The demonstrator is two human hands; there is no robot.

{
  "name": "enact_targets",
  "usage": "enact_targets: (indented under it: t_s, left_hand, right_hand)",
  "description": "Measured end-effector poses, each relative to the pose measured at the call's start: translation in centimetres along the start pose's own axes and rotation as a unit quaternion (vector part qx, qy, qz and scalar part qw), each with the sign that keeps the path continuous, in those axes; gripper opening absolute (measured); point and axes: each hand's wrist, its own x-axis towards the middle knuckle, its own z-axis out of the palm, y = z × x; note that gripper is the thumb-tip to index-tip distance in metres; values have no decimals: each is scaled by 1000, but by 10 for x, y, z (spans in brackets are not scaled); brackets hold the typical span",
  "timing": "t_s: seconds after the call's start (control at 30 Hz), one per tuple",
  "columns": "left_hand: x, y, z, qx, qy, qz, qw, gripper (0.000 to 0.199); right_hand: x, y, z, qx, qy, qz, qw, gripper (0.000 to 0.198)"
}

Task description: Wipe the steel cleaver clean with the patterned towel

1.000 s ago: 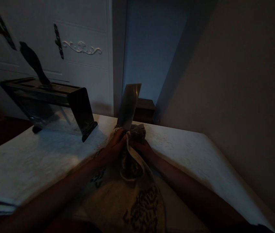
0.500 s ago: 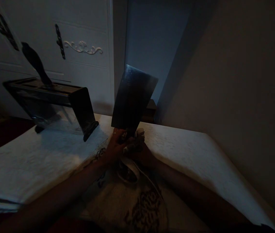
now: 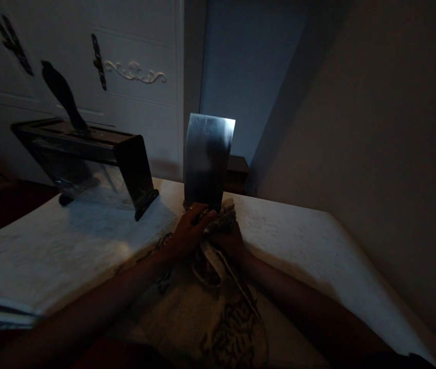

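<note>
blade (image 3: pixel 208 159): swung more upright; base covered by cloth (image 3: pixel 198 315), upper face left bare; your left hand (image 3: pixel 190 228), right hand (image 3: pixel 231 240): clamped on cloth.

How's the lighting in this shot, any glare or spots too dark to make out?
Head view: dim overall, bright glare in the top right corner of the blade; head view: the left hand, right hand and cloth are deeply shadowed, finger detail partly lost; head view: a shadow lies on the white table below the knife stand.
</note>
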Motion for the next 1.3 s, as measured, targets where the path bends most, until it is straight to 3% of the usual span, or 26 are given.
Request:
enact_targets:
  t_s: [0.33,0.53,0.67,0.8,1.1,1.2,1.3]
  left_hand:
    - [2,-7,-8,-89,-7,-50,995,32]
    - [6,1,-11,-287,-57,-129,948,48]
    - [12,-2,-15,-324,-59,-147,933,50]
    - [14,-5,-19,-338,-89,-142,926,45]
    - [17,-6,-23,-374,-86,-150,911,34]
    - [19,-10,-26,-389,-98,-160,902,35]
    - [20,-11,-29,-393,-121,-157,898,38]
  right_hand:
    - [7,6,-7,3,-43,9,999,49]
    - [17,4,-19,11,-92,-8,996,64]
    - [17,8,-25,5,-111,38,993,60]
    - [17,4,-30,-66,-132,40,988,62]
    - [24,10,-31,-266,-141,-67,951,36]
    - [23,11,-30,-287,-139,-81,944,30]
    - [20,13,-31,-253,-141,-73,954,27]
